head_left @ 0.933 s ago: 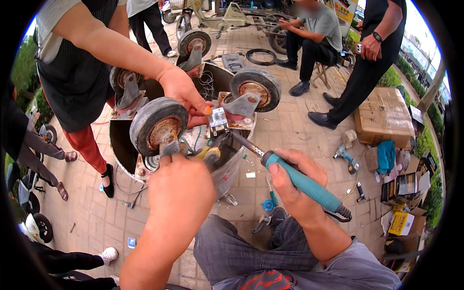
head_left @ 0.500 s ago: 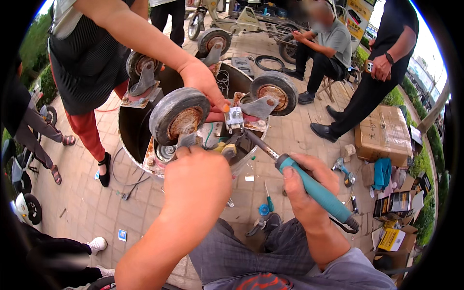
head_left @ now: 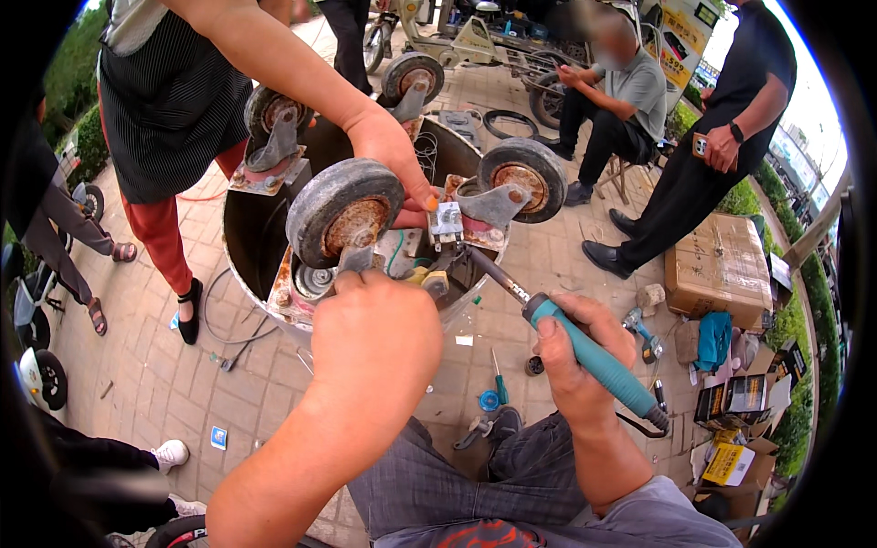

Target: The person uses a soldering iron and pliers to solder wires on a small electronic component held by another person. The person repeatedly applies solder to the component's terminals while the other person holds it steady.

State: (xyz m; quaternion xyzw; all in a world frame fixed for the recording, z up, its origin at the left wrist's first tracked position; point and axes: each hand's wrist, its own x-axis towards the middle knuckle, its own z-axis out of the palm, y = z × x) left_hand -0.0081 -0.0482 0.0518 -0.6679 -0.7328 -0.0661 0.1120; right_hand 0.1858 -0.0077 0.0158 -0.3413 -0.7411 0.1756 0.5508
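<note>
My right hand [head_left: 585, 352] grips the teal handle of a soldering iron [head_left: 598, 365]. The iron's dark tip points up and left, close by the terminals of a small pale boxy component [head_left: 446, 222]; contact cannot be made out. A co-worker's hand [head_left: 388, 151] reaches in from the upper left and steadies that component. My left hand [head_left: 375, 320] is closed beside the bracket of the nearest caster wheel [head_left: 347, 219], its fingertips hidden behind the fist. A yellow part [head_left: 436, 283] shows just right of it. All this lies atop an upturned round metal drum [head_left: 251, 247] with rusty casters.
A screwdriver [head_left: 500, 376] and a blue round lid [head_left: 489, 400] lie on the paving before my feet. At right are a power drill [head_left: 644, 333], a big cardboard box [head_left: 719, 265] and smaller cartons [head_left: 735, 397]. People stand and sit around; parked scooters are behind.
The view has shifted slightly. Both hands, the soldering iron and the co-worker's hand keep almost the same places at the drum.
</note>
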